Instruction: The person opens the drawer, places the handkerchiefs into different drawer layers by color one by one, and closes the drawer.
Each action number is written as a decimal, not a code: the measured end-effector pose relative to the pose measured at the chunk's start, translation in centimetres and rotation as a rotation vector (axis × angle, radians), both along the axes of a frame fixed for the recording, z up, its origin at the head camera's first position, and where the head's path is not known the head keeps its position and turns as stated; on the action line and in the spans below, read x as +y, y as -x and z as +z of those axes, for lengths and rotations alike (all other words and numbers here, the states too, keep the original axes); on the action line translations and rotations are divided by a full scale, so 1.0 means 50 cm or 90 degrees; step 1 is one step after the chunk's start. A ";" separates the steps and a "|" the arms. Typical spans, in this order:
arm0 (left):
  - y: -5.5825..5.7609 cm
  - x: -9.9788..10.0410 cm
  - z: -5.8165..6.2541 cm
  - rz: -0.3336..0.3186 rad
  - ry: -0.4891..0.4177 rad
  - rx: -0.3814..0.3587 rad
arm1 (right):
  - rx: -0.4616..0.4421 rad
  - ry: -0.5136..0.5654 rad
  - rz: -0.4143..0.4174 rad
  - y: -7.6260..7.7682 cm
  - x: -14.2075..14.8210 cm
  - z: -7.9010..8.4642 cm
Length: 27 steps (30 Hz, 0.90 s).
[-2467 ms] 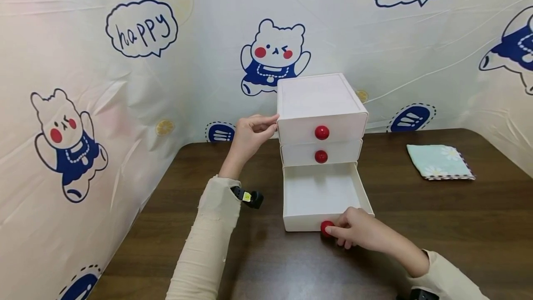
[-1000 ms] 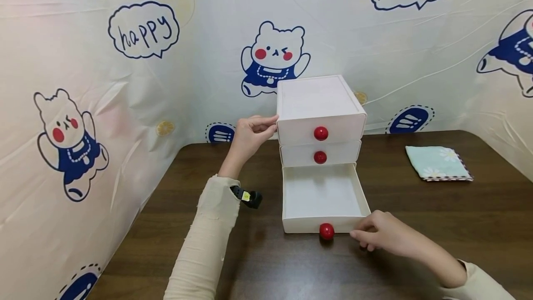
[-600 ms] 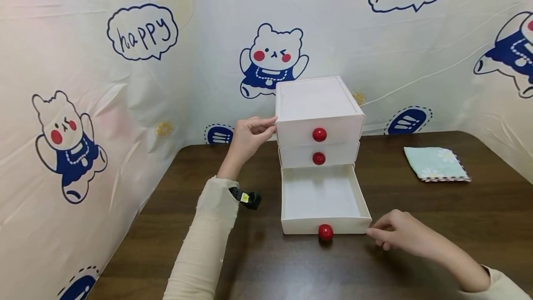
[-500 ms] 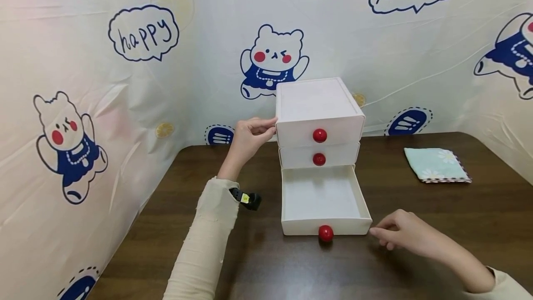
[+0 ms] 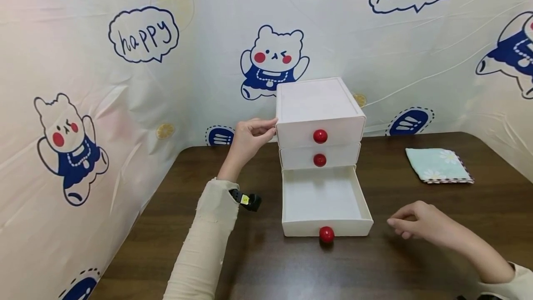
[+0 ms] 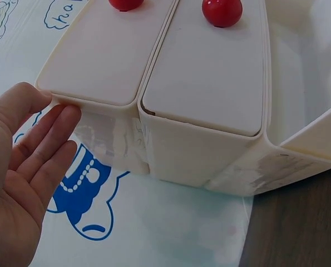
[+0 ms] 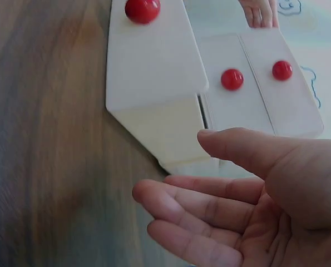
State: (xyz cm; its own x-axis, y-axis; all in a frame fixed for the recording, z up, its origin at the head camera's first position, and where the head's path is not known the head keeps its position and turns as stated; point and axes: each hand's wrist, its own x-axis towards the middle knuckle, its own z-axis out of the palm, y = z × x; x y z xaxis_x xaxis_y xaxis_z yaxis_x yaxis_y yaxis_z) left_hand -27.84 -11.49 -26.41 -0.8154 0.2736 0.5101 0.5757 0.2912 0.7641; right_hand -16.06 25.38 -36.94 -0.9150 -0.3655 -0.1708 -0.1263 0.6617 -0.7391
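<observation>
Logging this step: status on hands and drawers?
Left hand touching upper left side of cabinet; right hand holding nothing. Bottom drawer pulled out, untouched. Cloth aside, not blocking.

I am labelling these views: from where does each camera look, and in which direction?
Head: on the head, facing forward and down at the drawer unit; left grip, right grip and sleeves show.
Left wrist: on that wrist, facing the unit's left side and front; left grip shows.
Right wrist: on that wrist, facing the unit's front from the right; both grips show.
Wrist views share the unit and left grip.
</observation>
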 end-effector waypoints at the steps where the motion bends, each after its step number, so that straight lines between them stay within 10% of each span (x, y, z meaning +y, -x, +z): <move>1: 0.000 0.001 -0.001 -0.001 0.000 -0.002 | -0.003 -0.005 -0.009 0.001 0.006 0.000; 27: 0.004 -0.003 -0.003 0.001 0.002 -0.003 | -0.098 -0.054 -0.089 0.095 0.165 0.046</move>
State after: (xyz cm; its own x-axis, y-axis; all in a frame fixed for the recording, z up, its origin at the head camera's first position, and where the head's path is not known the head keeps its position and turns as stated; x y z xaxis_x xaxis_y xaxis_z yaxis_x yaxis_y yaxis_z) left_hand -28.06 -11.62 -26.57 -0.8185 0.2742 0.5048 0.5712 0.2949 0.7660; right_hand -20.83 33.63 -34.62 -0.9168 -0.2149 -0.3367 0.0811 0.7252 -0.6837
